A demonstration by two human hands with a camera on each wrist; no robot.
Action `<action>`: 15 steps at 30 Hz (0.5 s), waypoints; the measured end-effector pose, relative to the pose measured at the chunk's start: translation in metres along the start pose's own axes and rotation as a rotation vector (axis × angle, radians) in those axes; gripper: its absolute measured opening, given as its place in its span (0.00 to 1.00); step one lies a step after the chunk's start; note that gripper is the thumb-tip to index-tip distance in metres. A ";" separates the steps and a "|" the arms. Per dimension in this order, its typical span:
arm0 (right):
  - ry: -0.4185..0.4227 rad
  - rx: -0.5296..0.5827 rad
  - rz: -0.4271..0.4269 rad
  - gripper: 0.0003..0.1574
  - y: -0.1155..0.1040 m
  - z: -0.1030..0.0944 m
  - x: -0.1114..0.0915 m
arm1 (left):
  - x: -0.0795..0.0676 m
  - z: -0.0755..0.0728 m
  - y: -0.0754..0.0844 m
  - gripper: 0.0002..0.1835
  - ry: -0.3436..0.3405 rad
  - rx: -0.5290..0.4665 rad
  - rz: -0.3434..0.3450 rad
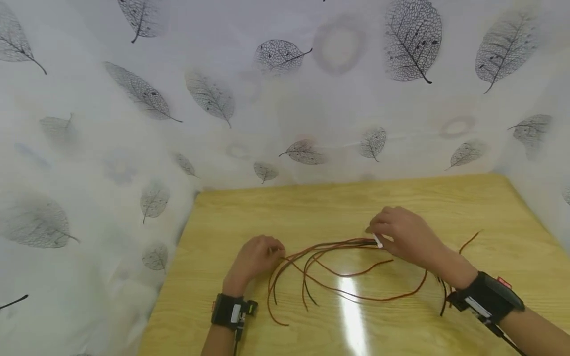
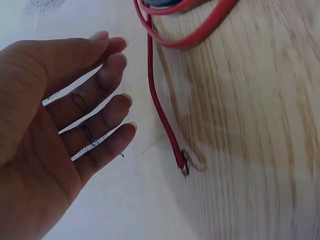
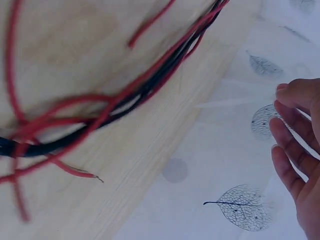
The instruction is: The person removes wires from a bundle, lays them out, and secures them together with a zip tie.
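A loose bundle of red and black wires [image 1: 331, 245] lies across the wooden table, its ends fanned out. Just left of the bundle is my left hand [image 1: 256, 259]; in the left wrist view its fingers are loosely bent, hold nothing and stay apart from a red wire [image 2: 156, 95] with a frayed bare end. My right hand [image 1: 407, 240] is over the bundle's right part, hiding some of it. Between thumb and fingertips it pinches a slim white strip [image 3: 235, 102] that looks like a cable tie. Whether the strip goes round the wires cannot be told.
The yellow wood-grain table [image 1: 231, 210] meets a pale sheet with leaf prints [image 1: 307, 109] at the back and both sides. Light glares off the table [image 1: 352, 316] in front of the wires. Each wrist wears a black strap with a camera [image 1: 229, 310].
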State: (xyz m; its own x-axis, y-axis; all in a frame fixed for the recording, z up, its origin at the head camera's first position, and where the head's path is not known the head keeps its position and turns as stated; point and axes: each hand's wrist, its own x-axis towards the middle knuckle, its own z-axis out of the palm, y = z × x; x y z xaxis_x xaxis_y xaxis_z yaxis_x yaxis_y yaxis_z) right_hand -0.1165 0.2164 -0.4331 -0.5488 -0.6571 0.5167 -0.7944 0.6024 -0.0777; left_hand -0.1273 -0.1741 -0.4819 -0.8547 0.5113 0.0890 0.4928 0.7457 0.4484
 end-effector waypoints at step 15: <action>0.258 0.261 -0.317 0.17 -0.110 -0.009 -0.022 | 0.009 0.002 0.011 0.06 -0.045 0.009 0.018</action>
State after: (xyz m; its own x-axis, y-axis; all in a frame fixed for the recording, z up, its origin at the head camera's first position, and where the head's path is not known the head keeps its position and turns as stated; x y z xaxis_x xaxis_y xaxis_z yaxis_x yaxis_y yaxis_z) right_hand -0.0145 0.1685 -0.4283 -0.2130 -0.6361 0.7416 -0.9689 0.2354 -0.0764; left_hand -0.1291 -0.1608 -0.4784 -0.8379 0.5429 0.0569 0.5094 0.7403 0.4387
